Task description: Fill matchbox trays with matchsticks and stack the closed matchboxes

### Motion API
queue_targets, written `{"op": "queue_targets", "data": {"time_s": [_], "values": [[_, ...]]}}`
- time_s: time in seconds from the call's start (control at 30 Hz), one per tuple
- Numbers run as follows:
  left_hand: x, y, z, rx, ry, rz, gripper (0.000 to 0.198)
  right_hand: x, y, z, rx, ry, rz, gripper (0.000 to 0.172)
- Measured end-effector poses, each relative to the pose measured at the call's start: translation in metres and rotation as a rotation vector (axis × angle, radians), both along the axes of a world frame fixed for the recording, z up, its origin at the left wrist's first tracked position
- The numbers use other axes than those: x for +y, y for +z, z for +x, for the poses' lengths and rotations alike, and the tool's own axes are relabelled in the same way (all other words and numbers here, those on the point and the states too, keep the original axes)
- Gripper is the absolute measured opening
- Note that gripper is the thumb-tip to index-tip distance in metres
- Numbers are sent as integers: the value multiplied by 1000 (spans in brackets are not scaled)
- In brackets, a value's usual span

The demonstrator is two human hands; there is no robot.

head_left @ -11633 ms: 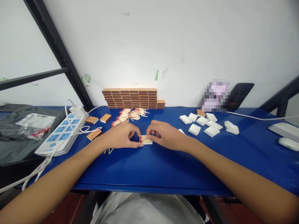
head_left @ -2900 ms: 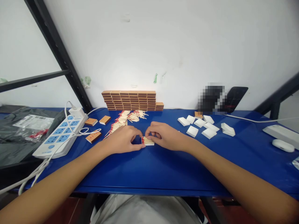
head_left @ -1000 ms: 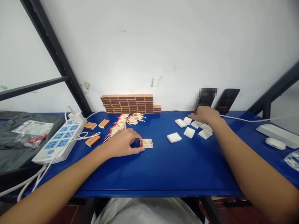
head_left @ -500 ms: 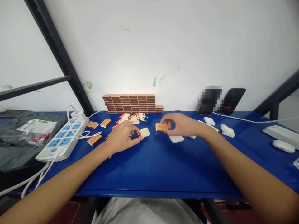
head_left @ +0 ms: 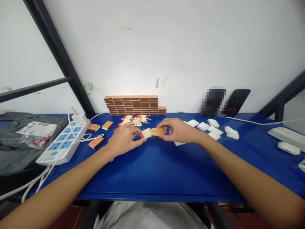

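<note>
Between the thumb and fingers of my left hand (head_left: 126,138) is a white matchbox tray (head_left: 146,133), filled with red-tipped matches. My right hand (head_left: 177,130) pinches an orange matchbox sleeve (head_left: 157,132) with red lettering. The sleeve's left end meets the tray's right end; whether the tray's edge is inside it I cannot tell. Behind my left hand lies a pile of loose matches (head_left: 137,121), partly hidden by that hand. Several white trays (head_left: 203,126) lie to the right of my right hand, one partly beneath it.
A stacked wall of matchboxes (head_left: 131,106) stands at the back. Three orange matchbox sleeves (head_left: 96,142) lie beside a white power strip (head_left: 63,140) with cables. Two dark phones (head_left: 238,102) lean on the wall. A grey plastic bag (head_left: 26,143) is at far left.
My right hand has moved left with the sleeve, bringing it from apart to against the tray's end. My left hand has stayed nearly still with the tray.
</note>
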State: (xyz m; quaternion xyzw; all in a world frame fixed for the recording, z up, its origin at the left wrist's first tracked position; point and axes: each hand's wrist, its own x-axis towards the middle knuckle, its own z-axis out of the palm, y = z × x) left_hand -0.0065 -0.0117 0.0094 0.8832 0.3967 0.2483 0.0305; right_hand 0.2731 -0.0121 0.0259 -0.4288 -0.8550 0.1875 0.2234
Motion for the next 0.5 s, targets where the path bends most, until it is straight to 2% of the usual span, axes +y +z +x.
{"op": "queue_targets", "data": {"time_s": [0.3, 0.5], "values": [[3, -2, -4, -41, -34, -24, 30, 11, -13, 3, 276, 34, -155, 43], [5, -5, -5, -174, -121, -22, 42, 0, -14, -15, 417, 70, -265, 49]]}}
